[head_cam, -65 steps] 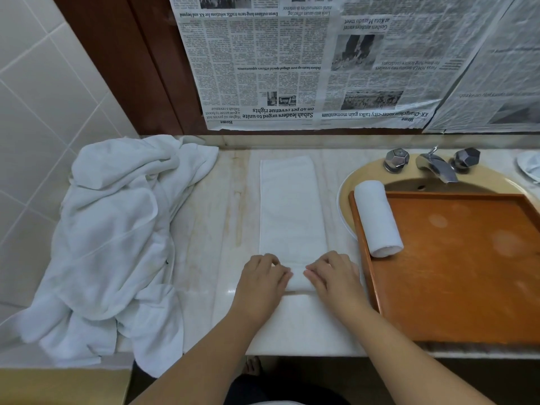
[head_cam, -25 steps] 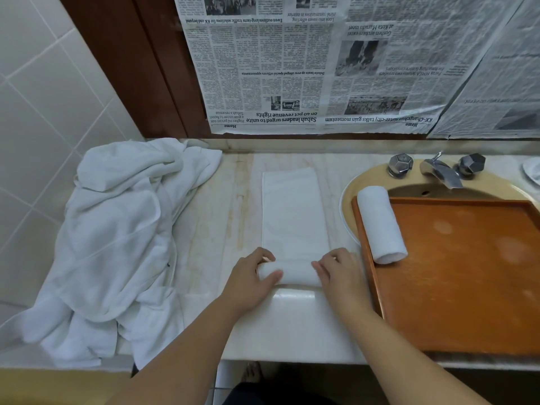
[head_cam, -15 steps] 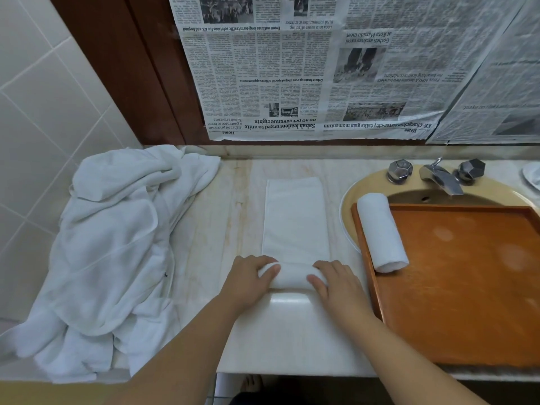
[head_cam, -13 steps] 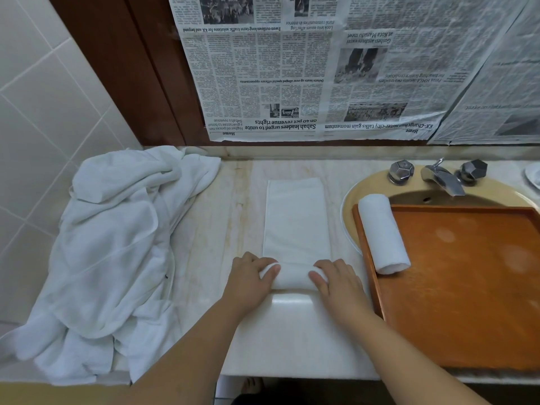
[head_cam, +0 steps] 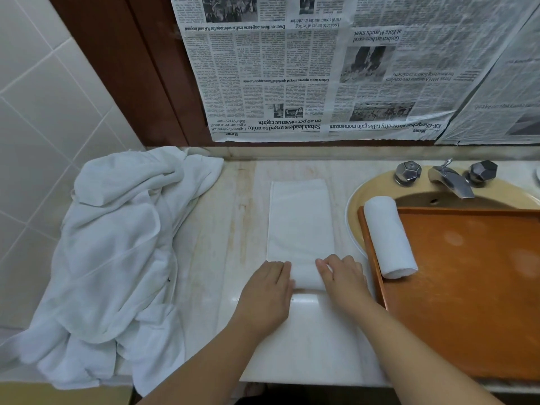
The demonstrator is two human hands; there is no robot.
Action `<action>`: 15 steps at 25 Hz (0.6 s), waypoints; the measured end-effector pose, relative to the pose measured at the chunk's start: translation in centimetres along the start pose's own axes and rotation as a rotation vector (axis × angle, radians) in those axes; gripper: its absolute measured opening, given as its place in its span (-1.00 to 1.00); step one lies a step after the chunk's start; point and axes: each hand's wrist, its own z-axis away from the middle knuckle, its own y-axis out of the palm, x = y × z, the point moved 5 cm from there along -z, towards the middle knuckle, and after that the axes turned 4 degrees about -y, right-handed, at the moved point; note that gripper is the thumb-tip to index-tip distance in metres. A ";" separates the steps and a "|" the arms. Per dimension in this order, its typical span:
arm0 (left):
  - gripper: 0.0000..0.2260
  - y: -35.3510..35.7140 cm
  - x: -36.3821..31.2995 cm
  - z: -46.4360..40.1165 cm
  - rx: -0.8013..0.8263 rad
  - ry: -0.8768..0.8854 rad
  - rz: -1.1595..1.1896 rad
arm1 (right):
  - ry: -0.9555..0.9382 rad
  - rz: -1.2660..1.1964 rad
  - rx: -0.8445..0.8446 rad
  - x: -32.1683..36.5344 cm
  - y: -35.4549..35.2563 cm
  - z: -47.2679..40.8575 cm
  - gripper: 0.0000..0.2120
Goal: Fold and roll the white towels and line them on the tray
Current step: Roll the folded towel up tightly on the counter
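Marble counter [head_cam: 216, 258] runs below newspaper-covered wall. At far left lies one heap of crumpled white towels [head_cam: 117, 258]. At centre one folded towel [head_cam: 301, 220], a long strip, is rolled at its near end; left hand [head_cam: 268, 290] and right hand [head_cam: 343, 280] press the roll with relaxed fingers. On the right, one orange tray [head_cam: 467, 287] holds one rolled towel [head_cam: 390, 236].

Matt white cloth towel [head_cam: 301, 217], glossy marble counter [head_cam: 222, 258] (stained), wooden tray [head_cam: 467, 287], shiny metal tap [head_cam: 451, 181]
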 end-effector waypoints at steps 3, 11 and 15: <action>-0.61 0.0 0.2 -0.3 0.059 -0.028 -0.026 | 0.015 -0.100 -0.042 0.0 -0.3 0.1 -0.71; -0.61 0.0 1.6 -1.1 0.328 -0.193 0.056 | 0.179 -0.156 -0.012 -1.3 0.0 -1.0 -0.69; -0.60 0.4 1.6 -1.4 0.391 -0.230 0.041 | -0.188 0.099 -0.378 1.1 -0.9 -0.1 -0.78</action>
